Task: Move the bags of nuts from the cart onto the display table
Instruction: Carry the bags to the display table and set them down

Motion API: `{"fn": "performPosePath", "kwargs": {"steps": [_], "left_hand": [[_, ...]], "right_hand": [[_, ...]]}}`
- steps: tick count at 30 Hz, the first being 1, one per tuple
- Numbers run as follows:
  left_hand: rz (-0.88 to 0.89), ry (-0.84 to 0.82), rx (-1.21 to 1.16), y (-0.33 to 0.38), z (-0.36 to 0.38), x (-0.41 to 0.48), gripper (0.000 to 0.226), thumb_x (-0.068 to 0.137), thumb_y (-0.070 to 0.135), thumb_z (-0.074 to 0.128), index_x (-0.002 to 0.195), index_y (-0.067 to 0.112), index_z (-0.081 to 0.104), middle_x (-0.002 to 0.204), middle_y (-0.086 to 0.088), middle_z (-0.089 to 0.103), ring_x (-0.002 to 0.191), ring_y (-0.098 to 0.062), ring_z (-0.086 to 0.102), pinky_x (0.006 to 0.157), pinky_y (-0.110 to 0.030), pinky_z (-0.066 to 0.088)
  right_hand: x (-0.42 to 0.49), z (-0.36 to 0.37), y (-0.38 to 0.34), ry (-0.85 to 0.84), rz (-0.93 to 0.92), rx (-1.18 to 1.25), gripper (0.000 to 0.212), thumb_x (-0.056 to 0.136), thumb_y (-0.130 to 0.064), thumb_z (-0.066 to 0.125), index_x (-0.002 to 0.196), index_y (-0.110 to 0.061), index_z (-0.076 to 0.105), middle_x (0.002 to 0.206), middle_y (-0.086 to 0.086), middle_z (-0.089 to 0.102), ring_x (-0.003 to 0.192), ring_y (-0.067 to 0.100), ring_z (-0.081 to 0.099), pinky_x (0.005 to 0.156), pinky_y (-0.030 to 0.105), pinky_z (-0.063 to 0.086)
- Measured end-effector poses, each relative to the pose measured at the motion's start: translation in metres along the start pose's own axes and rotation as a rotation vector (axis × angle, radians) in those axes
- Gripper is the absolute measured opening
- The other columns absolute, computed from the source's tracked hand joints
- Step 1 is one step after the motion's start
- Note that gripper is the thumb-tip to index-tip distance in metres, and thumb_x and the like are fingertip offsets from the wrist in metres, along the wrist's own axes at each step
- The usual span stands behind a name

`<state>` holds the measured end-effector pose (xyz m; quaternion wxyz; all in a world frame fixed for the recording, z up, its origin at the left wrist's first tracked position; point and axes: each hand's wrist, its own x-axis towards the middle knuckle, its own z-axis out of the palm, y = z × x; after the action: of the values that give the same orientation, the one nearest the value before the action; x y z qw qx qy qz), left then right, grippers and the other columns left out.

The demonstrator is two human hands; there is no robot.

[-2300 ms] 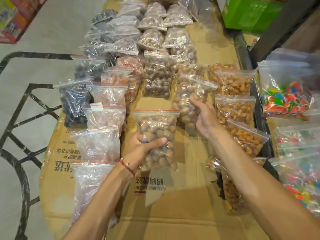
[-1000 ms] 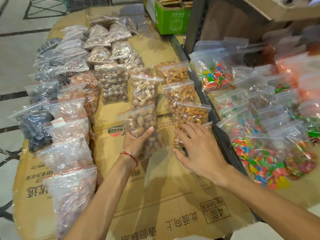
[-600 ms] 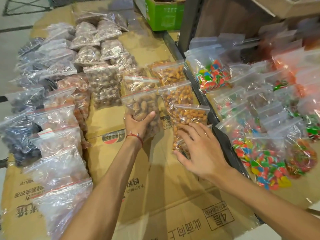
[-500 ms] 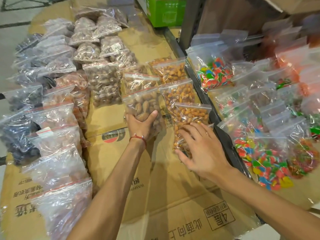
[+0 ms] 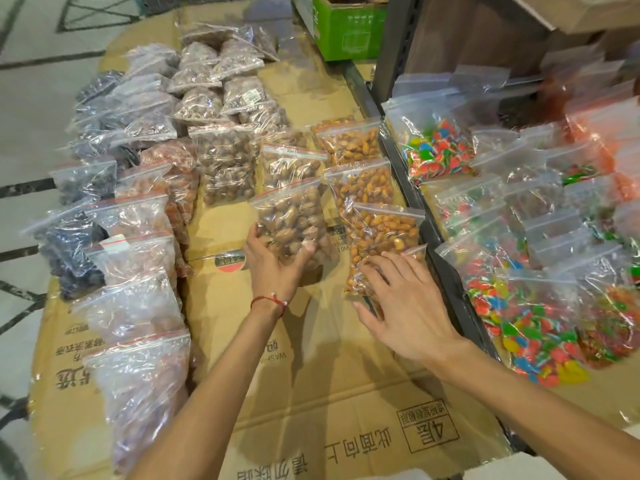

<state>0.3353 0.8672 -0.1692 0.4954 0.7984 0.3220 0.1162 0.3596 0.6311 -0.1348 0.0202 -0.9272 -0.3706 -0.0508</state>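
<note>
The display table is covered in brown cardboard and lined with rows of clear zip bags of nuts. My left hand grips the lower end of a bag of large brown nuts, which lies on the cardboard just below another such bag. My right hand rests with spread, straight fingers on the lowest bag of orange-yellow nuts in the right-hand column. No cart is in view.
A dark metal rail borders the table on the right; beyond it lie bags of coloured candy. A green carton stands at the back. Dark dried fruit bags line the left edge, with tiled floor beyond.
My left hand slid the brown nut bag forward onto the table under the previous one. My right hand let go of its bag and came down flat on the orange nut bags.
</note>
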Motion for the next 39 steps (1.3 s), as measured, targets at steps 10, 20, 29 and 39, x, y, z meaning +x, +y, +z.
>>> {"fn": "performPosePath", "kwargs": {"steps": [10,20,29,39], "left_hand": [[0.601,-0.101,0.663,0.005,-0.048,-0.094,0.06,0.094,0.047,0.062,0.145,0.018,0.05,0.142,-0.008,0.052,0.128,-0.03,0.046,0.109,-0.047,0.044],[0.61,-0.132,1.018,0.02,-0.014,-0.178,0.063,0.097,0.06,0.047,0.147,0.022,0.05,0.153,-0.006,0.05,0.14,-0.03,0.045,0.106,-0.047,0.045],[0.726,-0.194,0.993,0.025,-0.003,-0.222,0.066,0.098,0.061,0.043,0.148,0.019,0.051,0.156,-0.011,0.048,0.143,-0.033,0.043,0.112,-0.048,0.038],[1.023,-0.457,0.88,-0.003,0.003,-0.276,0.065,0.099,0.061,0.043,0.148,0.019,0.051,0.153,-0.01,0.05,0.144,-0.034,0.042,0.113,-0.053,0.038]], "right_hand": [[-0.03,-0.022,0.007,0.034,-0.039,0.056,0.057,0.099,-0.051,0.055,0.143,-0.015,0.06,0.143,0.007,0.062,0.139,0.03,0.051,0.125,0.05,0.031],[-0.073,-0.032,0.033,0.007,-0.09,0.078,0.061,0.096,-0.051,0.058,0.144,-0.013,0.061,0.143,0.01,0.064,0.14,0.03,0.051,0.125,0.051,0.033],[-0.164,-0.04,0.023,-0.014,-0.004,0.029,0.06,0.096,-0.052,0.053,0.14,-0.014,0.063,0.141,0.009,0.064,0.137,0.03,0.054,0.125,0.051,0.031],[-0.291,-0.028,-0.036,0.081,0.422,0.047,0.057,0.093,-0.049,0.056,0.135,-0.011,0.067,0.133,0.009,0.068,0.131,0.033,0.058,0.122,0.053,0.037]]}}
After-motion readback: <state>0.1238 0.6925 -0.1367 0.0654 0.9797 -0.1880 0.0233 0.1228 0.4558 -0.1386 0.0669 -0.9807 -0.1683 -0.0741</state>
